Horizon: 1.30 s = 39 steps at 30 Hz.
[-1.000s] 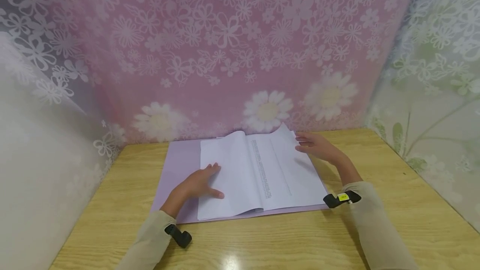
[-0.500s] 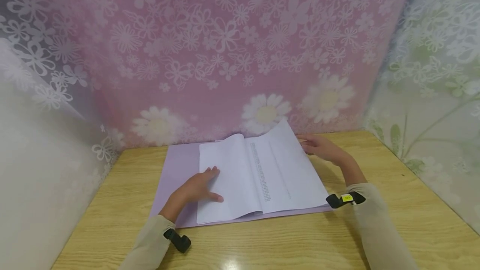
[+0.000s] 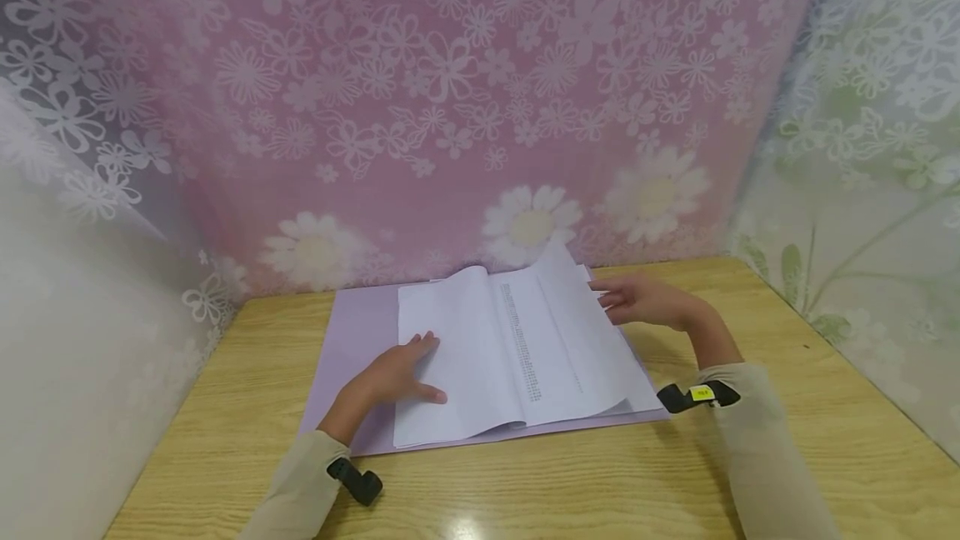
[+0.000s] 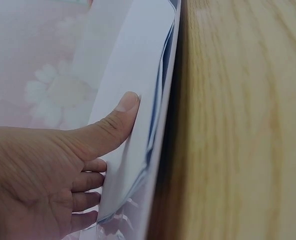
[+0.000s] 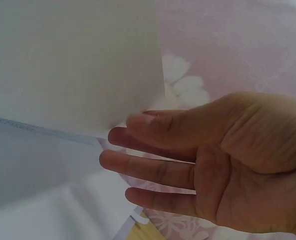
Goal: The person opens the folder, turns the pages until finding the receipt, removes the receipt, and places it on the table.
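White sheets (image 3: 467,357) on a purple cover (image 3: 363,323) lie under the wide-spread fingers of the left hand (image 3: 393,373); farther off, a lifted leaf (image 3: 581,332) curls beside the straight, parted fingers of the right hand (image 3: 648,302), a flowered backdrop (image 3: 450,148) beyond both.

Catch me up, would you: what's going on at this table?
A person is handling white paper pages that lie open on a flat lilac folder, on a light wood-grain table. The left hand rests with fingers spread on their left side. A printed white paper sheet on the right is lifted, partly off those beneath. The right hand is at its outer edge; whether it grips it is unclear.
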{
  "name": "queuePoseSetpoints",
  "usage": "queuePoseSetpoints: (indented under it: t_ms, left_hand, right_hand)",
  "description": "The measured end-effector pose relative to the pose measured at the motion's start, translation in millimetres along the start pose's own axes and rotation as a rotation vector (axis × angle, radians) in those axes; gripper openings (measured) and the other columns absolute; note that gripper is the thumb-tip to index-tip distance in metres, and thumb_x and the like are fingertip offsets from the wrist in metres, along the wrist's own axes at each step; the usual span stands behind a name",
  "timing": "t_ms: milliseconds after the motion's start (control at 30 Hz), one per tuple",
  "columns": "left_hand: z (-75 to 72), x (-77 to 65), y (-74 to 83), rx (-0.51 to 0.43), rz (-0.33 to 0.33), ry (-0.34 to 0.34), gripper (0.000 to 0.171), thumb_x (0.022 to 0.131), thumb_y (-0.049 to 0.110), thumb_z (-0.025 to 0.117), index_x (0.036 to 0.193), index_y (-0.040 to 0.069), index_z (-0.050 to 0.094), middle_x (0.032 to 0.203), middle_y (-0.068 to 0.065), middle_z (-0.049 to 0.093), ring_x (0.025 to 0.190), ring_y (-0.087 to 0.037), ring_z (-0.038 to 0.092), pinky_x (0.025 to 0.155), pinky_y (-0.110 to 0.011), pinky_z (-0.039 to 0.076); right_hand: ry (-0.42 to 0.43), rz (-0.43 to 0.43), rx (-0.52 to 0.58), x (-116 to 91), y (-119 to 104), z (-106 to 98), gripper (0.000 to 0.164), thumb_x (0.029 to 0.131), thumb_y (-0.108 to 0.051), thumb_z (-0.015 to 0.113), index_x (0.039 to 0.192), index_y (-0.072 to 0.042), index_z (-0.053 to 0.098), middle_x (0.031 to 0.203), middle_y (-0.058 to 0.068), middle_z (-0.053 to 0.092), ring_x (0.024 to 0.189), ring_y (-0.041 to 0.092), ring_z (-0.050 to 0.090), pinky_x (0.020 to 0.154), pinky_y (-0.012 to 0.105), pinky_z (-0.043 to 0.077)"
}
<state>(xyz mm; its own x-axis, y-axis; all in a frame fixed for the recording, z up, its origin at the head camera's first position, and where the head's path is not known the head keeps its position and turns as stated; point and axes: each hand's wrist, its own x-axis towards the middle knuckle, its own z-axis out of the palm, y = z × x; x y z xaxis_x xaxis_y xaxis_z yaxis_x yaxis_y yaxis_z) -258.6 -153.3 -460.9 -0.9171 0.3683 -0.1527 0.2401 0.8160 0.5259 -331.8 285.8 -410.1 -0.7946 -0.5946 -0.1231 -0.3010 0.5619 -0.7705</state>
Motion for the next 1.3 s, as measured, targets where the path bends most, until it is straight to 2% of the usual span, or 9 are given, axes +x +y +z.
queuePoseSetpoints:
  t_ms: [133, 300, 400, 533, 667, 900, 1067, 1300]
  left_hand:
    - [-0.8, 0.0, -1.4, 0.011, 0.005, -0.007, 0.102, 0.079, 0.041, 0.087, 0.158, 0.005, 0.035, 0.167, -0.017, 0.027, 0.155, -0.039, 0.024, 0.124, -0.056, 0.028]
    - [-2.6, 2.5, -3.2, 0.025, 0.007, -0.002, 0.103, 0.079, 0.042, 0.087, 0.159, 0.007, 0.033, 0.168, -0.018, 0.025, 0.155, -0.040, 0.025, 0.123, -0.055, 0.029]
    - [-3.7, 4.0, -3.8, 0.020, 0.003, -0.008, 0.103, 0.079, 0.042, 0.087, 0.160, 0.008, 0.033, 0.168, -0.017, 0.024, 0.155, -0.039, 0.025, 0.124, -0.055, 0.028]
    - [-4.0, 4.8, -3.9, 0.016, 0.010, -0.012, 0.102, 0.080, 0.042, 0.086, 0.159, 0.007, 0.033, 0.168, -0.016, 0.024, 0.155, -0.038, 0.025, 0.124, -0.054, 0.028]
    - [-3.4, 5.4, -4.2, 0.007, 0.019, -0.012, 0.102, 0.079, 0.041, 0.087, 0.159, 0.006, 0.034, 0.168, -0.015, 0.025, 0.156, -0.037, 0.024, 0.124, -0.053, 0.028]
    - [-1.6, 7.2, -7.3, 0.037, 0.035, -0.016, 0.102, 0.080, 0.042, 0.086, 0.159, 0.005, 0.034, 0.167, -0.017, 0.025, 0.155, -0.038, 0.024, 0.124, -0.054, 0.028]
    - [-0.9, 8.6, -8.9, 0.016, 0.024, -0.012, 0.102, 0.079, 0.042, 0.086, 0.159, 0.005, 0.034, 0.167, -0.016, 0.026, 0.156, -0.036, 0.025, 0.124, -0.052, 0.029]
    - [-0.6, 8.1, -11.5, 0.017, 0.007, -0.017, 0.102, 0.080, 0.043, 0.086, 0.160, 0.008, 0.033, 0.168, -0.013, 0.025, 0.156, -0.034, 0.023, 0.125, -0.051, 0.027]
  right_hand:
    - [-0.050, -0.019, 0.011, 7.7, 3.5, 6.9, 0.076, 0.097, -0.015, 0.069, 0.161, -0.006, 0.028, 0.155, 0.032, 0.042, 0.136, 0.048, 0.052, 0.106, 0.052, 0.052]
    - [-0.093, -0.047, 0.009, 18.9, 5.8, 17.9, 0.097, 0.090, -0.023, 0.079, 0.165, -0.026, 0.018, 0.163, 0.024, 0.033, 0.142, 0.047, 0.046, 0.111, 0.058, 0.046]
    - [-0.123, -0.075, -0.005, 24.3, 4.6, 24.8, 0.104, 0.086, -0.027, 0.083, 0.165, -0.032, 0.015, 0.169, 0.017, 0.025, 0.146, 0.046, 0.042, 0.114, 0.062, 0.040]
    - [-0.161, -0.117, -0.029, 28.7, 2.8, 31.1, 0.108, 0.084, -0.026, 0.084, 0.166, -0.027, 0.013, 0.173, 0.012, 0.010, 0.149, 0.047, 0.035, 0.117, 0.067, 0.032]
    - [-0.191, -0.142, -0.043, 31.4, 1.8, 34.8, 0.107, 0.085, -0.024, 0.084, 0.166, -0.022, 0.013, 0.174, 0.010, 0.004, 0.151, 0.047, 0.031, 0.118, 0.070, 0.028]
    - [-0.217, -0.158, -0.052, 33.6, -4.3, 39.9, 0.104, 0.086, -0.024, 0.082, 0.166, -0.019, 0.015, 0.173, 0.013, 0.006, 0.152, 0.046, 0.030, 0.118, 0.070, 0.027]
    - [-0.209, -0.155, -0.080, 35.9, -10.7, 43.7, 0.100, 0.089, -0.026, 0.080, 0.165, -0.016, 0.015, 0.173, 0.013, 0.009, 0.152, 0.046, 0.030, 0.119, 0.069, 0.027]
    - [-0.197, -0.157, -0.126, 37.7, -22.5, 50.8, 0.092, 0.092, -0.026, 0.076, 0.164, -0.009, 0.020, 0.171, 0.021, 0.010, 0.150, 0.049, 0.031, 0.117, 0.069, 0.029]
